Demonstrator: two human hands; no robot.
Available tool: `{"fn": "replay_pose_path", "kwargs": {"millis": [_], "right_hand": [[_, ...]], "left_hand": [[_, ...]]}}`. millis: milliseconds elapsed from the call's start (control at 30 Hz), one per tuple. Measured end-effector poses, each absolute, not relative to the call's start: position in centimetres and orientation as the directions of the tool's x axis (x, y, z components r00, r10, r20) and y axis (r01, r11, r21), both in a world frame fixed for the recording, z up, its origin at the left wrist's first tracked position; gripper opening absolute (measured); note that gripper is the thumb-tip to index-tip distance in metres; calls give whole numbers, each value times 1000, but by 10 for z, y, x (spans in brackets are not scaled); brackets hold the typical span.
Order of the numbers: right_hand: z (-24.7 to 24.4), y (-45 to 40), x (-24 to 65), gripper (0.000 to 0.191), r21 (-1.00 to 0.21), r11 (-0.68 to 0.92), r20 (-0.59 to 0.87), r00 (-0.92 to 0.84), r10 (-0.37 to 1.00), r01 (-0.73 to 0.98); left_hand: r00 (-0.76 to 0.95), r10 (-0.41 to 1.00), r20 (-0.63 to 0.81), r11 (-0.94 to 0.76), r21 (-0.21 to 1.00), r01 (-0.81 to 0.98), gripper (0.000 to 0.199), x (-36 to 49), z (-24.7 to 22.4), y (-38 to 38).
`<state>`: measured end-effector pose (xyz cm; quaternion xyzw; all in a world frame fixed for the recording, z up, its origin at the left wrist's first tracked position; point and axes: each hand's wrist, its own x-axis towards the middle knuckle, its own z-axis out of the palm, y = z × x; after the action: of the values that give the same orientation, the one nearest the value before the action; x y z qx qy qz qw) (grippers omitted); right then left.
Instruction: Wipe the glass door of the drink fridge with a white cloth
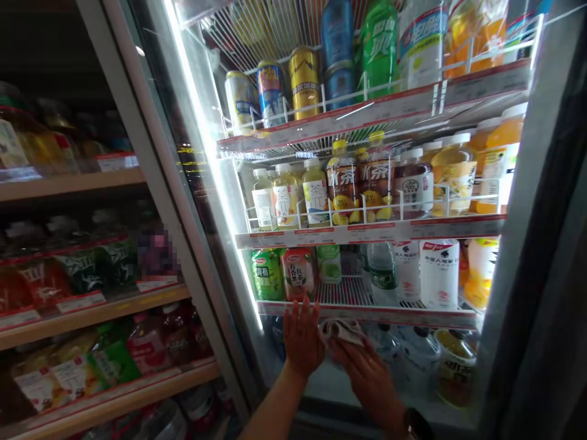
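My left hand (302,339) is raised with its fingers spread, palm toward the fridge, just below the lower rack's front edge. It holds nothing. Close beside it on the right, my right hand (360,366) has its fingers on a crumpled light cloth (343,330). A dark watch is on my right wrist. Above my left hand stand a red drink carton (298,273) and a green drink carton (268,273). A clear bottle with a green label (382,273) stands on the same rack, farther right.
Racks of bottles and cans fill the lit fridge above, with a price strip (367,233) along the middle rack. Several bottles stand at the bottom, including a yellow-labelled one (455,368). Left of the fridge frame, a wooden shelf (101,313) holds more drinks.
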<state>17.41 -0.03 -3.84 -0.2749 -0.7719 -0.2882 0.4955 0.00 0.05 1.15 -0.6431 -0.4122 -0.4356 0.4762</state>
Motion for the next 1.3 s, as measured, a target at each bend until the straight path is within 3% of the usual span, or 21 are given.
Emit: {"fn": "replay_pose_path", "kwargs": {"millis": [133,333,633,800,1033,1200,1300], "right_hand": [[-7,5,207,70,104,597,962,-234,144,796],[21,12,234,73,-106,513,992,56,112,852],[-52,1,173,67,22,618,974,-155,163,786],[-78,-2,168,61,91,707,959,-252,127,702],[-26,5,201,64,88,634,964,-226,140,768],[26,10,235,72,-102,518,992,45,122,849],[30,11,232,73,-133,528,991,94,100,839]], "left_hand": [[265,132,955,-201,-236,951,60,1,10,1],[263,109,959,-211,-237,948,59,3,13,-1],[272,107,956,-206,-246,947,58,3,14,-1],[279,121,953,-194,-253,948,57,2,13,-1],[267,109,958,-198,-242,950,58,2,12,-1],[266,111,958,-205,-240,949,59,3,13,-1],[257,111,960,-206,-231,951,59,4,12,0]]}}
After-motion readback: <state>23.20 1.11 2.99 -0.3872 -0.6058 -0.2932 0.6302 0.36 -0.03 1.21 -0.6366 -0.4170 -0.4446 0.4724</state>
